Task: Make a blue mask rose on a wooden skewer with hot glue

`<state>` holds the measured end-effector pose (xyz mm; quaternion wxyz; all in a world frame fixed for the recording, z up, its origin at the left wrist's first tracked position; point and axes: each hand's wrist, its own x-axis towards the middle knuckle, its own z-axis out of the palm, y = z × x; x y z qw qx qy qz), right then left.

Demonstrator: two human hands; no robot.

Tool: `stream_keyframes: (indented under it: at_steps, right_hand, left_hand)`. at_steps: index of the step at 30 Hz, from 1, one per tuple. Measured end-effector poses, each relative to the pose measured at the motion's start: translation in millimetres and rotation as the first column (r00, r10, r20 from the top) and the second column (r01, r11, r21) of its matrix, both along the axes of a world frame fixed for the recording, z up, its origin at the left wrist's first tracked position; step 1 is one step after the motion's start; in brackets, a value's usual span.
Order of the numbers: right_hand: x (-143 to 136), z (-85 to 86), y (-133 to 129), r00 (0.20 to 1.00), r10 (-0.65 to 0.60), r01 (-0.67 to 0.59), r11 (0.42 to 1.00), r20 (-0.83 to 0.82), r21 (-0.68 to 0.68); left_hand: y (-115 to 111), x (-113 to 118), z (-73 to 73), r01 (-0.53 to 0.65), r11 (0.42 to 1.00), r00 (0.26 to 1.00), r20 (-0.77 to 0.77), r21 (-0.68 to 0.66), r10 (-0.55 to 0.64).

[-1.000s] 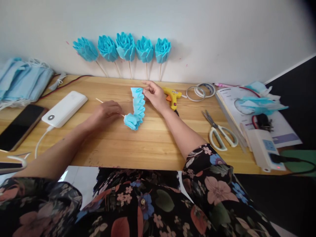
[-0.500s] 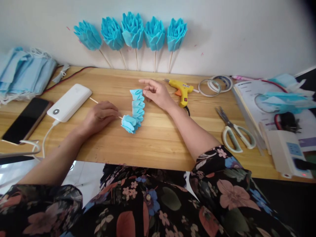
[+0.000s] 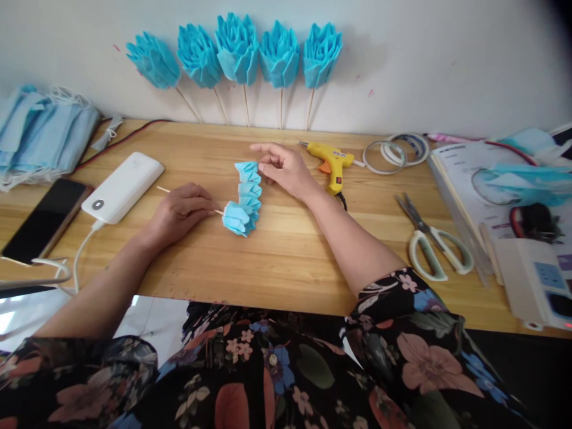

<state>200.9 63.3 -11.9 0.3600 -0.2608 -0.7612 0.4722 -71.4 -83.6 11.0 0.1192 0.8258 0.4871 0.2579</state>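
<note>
My left hand (image 3: 185, 208) is closed around a thin wooden stick (image 3: 218, 212), whose other end pokes out behind the knuckles. A light-blue pleated strip (image 3: 249, 192) is partly wound into a small bud on the stick's tip. The strip's loose tail runs away from me over the table. At its far end, my right hand (image 3: 283, 171) pinches the edge between thumb and fingers, with the index finger stretched out to the left. Just right of that hand lies a yellow hot glue gun (image 3: 330, 162). The exact grip of the left fingertips is partly hidden.
Several blue flowers on sticks (image 3: 239, 50) lean against the wall. Left are face masks (image 3: 44, 134), a phone (image 3: 47, 217) and a white power bank (image 3: 123, 187). Right are tape rolls (image 3: 404, 149), scissors (image 3: 431, 238), papers (image 3: 465, 173) and a power strip (image 3: 529, 274).
The bud on the stick has turned and rolled slightly away from me along the strip, shortening the loose tail. The right hand stays at the strip's end. The view has shifted a little.
</note>
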Motion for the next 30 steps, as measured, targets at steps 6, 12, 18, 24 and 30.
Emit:
stream_keyframes:
  at_steps: [6, 12, 18, 24, 30]
  right_hand:
    - [0.3, 1.7, -1.0, 0.999, 0.043, -0.043, 0.999, -0.016, -0.032]
    - [6.1, 8.6, -4.5, 0.992, 0.129, -0.129, 0.990, -0.011, -0.053]
    - [8.8, 14.2, -5.8, 0.986, 0.160, -0.156, 0.984, 0.048, -0.081]
    - [9.4, 16.6, -6.5, 0.985, 0.166, -0.159, 0.976, 0.039, -0.151]
    - [9.7, 17.4, -7.8, 0.991, 0.127, -0.116, 0.975, 0.046, -0.192]
  left_hand:
    - [0.4, -0.3, 2.6, 0.011, 1.000, 0.999, -0.049, -0.014, -0.012]
    - [-1.8, -2.4, 5.8, 0.074, 0.997, 0.997, 0.029, -0.019, -0.074]
    - [0.7, -7.2, -0.8, 0.110, 0.993, 0.992, 0.057, 0.045, -0.113]
    - [3.8, -4.9, -3.0, 0.084, 0.994, 0.994, 0.059, 0.065, -0.088]
    - [2.8, -2.3, -1.6, 0.080, 0.995, 0.994, 0.070, 0.063, -0.084]
